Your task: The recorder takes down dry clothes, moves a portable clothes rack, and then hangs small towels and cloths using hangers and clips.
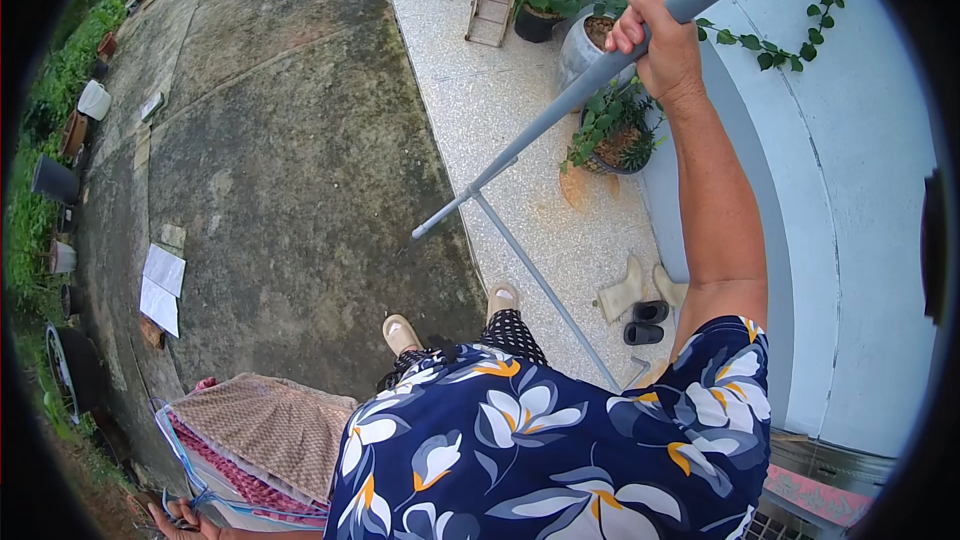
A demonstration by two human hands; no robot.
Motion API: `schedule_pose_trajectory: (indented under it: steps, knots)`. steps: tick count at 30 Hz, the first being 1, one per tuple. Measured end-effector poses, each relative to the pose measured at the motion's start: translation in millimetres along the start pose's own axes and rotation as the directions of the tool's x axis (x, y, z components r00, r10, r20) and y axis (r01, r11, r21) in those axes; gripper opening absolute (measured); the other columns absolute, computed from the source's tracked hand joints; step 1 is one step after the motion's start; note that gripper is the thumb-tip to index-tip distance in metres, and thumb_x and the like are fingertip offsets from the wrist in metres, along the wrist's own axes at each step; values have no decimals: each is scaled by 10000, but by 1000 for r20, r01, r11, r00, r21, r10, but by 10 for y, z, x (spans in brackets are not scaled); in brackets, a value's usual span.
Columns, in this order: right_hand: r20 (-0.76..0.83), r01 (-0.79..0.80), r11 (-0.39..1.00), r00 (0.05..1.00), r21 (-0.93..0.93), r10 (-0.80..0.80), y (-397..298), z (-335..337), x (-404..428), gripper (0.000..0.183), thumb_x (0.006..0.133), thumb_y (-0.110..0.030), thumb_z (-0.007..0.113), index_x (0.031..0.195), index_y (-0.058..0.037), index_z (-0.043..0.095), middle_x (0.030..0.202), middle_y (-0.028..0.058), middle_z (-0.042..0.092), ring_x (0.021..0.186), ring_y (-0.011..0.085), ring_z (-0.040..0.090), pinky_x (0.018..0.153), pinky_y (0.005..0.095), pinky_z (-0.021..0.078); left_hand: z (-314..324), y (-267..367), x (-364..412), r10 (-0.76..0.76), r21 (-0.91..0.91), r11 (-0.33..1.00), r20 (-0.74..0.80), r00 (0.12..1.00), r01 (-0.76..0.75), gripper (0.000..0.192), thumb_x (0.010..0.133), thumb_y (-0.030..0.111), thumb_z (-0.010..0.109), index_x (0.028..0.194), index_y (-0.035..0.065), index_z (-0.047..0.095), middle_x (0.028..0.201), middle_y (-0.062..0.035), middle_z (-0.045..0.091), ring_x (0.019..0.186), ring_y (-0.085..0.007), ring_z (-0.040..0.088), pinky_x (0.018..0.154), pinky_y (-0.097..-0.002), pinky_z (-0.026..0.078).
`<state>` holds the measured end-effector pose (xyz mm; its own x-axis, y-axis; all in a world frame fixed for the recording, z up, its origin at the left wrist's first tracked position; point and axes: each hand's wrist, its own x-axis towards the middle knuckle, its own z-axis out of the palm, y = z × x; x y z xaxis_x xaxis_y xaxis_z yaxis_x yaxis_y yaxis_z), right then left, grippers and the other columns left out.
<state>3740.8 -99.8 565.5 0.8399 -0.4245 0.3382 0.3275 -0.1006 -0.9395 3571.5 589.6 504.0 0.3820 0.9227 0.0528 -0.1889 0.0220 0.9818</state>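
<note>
At the upper right, my right hand (652, 41) is wrapped around a grey pipe pole (555, 109), part of a pipe frame. A thinner pipe (540, 285) branches from a joint and runs down toward the tiled strip. Down at the lower left, my left hand (184, 521) holds the hook of a blue wire hanger (206, 496). Beside it hang a tan checked cloth (262, 435) and a red patterned cloth (225, 469); how they are fixed to the hangers is partly hidden.
Potted plants (615, 142) stand along the pale wall (810, 202). White boots (621, 292) and dark slippers (645, 322) sit on the tiles near it. White sheets (161, 281) lie on the concrete (292, 165) at left, with several pots (56, 180) along the grass edge.
</note>
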Motion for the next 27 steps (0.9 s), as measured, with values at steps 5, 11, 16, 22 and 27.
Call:
schedule_pose_trajectory:
  steps: [5, 11, 16, 22, 27]
  knots:
    - [-32, -16, 1000, 999, 7, 16, 103, -750, 292, 239, 806, -168, 553, 632, -78, 416, 499, 18, 385, 448, 139, 421, 549, 336, 444, 48, -287, 238, -22, -100, 994, 171, 985, 39, 296, 805, 185, 656, 1026, 8, 572, 707, -111, 557, 513, -155, 507, 417, -212, 396]
    - [-84, -28, 998, 996, -64, 23, 398, -1506, 693, 274, 828, -167, 535, 621, -86, 374, 518, 12, 349, 484, 142, 410, 578, 331, 436, 965, -131, -531, -50, -40, 998, 178, 983, 58, 257, 803, 182, 660, 957, 2, 560, 639, -91, 538, 498, -144, 489, 414, -213, 380]
    - [-137, -57, 996, 989, -71, 47, 838, -2270, 1015, 242, 809, -182, 544, 641, -75, 407, 510, 16, 385, 474, 138, 422, 573, 337, 451, 1574, -162, -1146, -45, 17, 999, 218, 975, 42, 255, 808, 190, 599, 941, -21, 545, 674, -88, 539, 503, -134, 479, 435, -222, 357]
    - [-303, -122, 989, 949, -86, 91, 1329, -3161, 1298, 265, 800, -209, 566, 633, -85, 401, 497, 15, 380, 459, 137, 413, 553, 321, 437, 2418, -96, -2147, -34, 110, 994, 387, 921, -10, 217, 804, 184, 528, 843, -29, 547, 611, -52, 475, 416, -96, 371, 396, -212, 294]
    - [-351, -116, 992, 932, -52, 91, 1502, -3798, 1470, 291, 811, -213, 563, 620, -92, 380, 512, 7, 352, 470, 133, 392, 563, 317, 416, 2869, -214, -2749, -66, -15, 997, 340, 938, 75, 187, 799, 202, 525, 764, 19, 513, 595, -53, 443, 418, -121, 364, 395, -236, 290]
